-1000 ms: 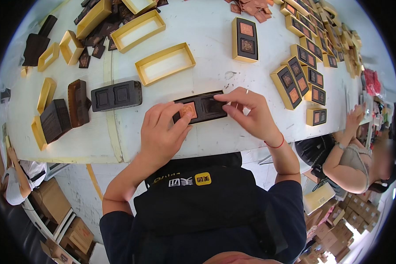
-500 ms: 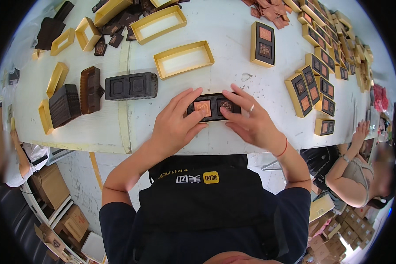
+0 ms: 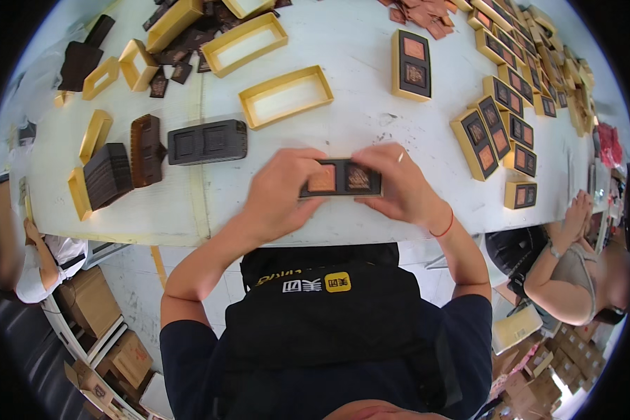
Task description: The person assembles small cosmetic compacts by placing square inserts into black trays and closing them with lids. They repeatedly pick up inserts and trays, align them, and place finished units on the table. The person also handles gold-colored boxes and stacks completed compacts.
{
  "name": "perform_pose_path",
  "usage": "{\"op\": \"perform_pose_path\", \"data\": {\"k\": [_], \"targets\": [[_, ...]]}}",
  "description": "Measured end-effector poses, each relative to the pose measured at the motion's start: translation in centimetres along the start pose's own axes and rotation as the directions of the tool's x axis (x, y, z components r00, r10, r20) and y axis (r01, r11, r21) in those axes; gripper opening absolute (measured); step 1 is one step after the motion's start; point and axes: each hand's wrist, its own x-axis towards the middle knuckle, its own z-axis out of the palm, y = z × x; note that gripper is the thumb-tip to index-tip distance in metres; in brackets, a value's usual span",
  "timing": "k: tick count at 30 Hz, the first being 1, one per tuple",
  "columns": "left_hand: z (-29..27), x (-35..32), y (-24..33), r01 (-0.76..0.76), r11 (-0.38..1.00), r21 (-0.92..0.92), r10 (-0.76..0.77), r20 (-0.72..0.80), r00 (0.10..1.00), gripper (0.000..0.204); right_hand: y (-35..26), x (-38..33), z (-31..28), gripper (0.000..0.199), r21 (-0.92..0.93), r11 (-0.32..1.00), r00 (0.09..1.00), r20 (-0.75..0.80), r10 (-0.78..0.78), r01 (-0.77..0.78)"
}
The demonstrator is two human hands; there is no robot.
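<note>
Both hands hide the ends of a dark tray [image 3: 341, 179], so only its middle shows. The left hand [image 3: 285, 192] grips the left end and the right hand [image 3: 396, 183] grips the right end, fingers curled over the top edge. The tray sits at the near edge of the white table [image 3: 357, 63], right in front of the person. Its long side runs left to right, and its open face looks up. Two square pieces lie in it: an orange one on the left and a darker brown one on the right.

Farther back on the left lies another dark tray [image 3: 208, 141] with two empty square holes. Behind it sits an open gold box [image 3: 286, 96]. On the right, many gold boxes [image 3: 477, 143] with filled dark trays stand in rows. At the right edge, another person's hands [image 3: 579, 217] are partly cut off.
</note>
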Motion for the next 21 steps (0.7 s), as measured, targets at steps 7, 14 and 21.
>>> {"op": "perform_pose_path", "data": {"k": [7, 14, 21], "targets": [[-3.8, 1.0, -0.8, -0.037, 0.951, 0.308, 0.059, -0.061, 0.996, 0.074, 0.5, -6.4, -4.5, 0.058, -0.173, 0.950, 0.953, -0.207, 0.221, -0.258], [-13.7, -0.7, -3.8, 0.198, 0.828, 0.525, -0.242, 0.016, 0.970, 0.075, -1.7, -5.6, -4.6, 0.041, -0.435, 0.847, 0.865, -0.498, 0.056, -0.305], [-13.5, -2.3, -2.4, 0.401, 0.915, 0.046, -0.394, -0.107, 0.913, 0.065, -5.4, 5.7, 3.1, 0.066, -0.077, 0.980, 0.973, -0.133, -0.191, 0.182]]}}
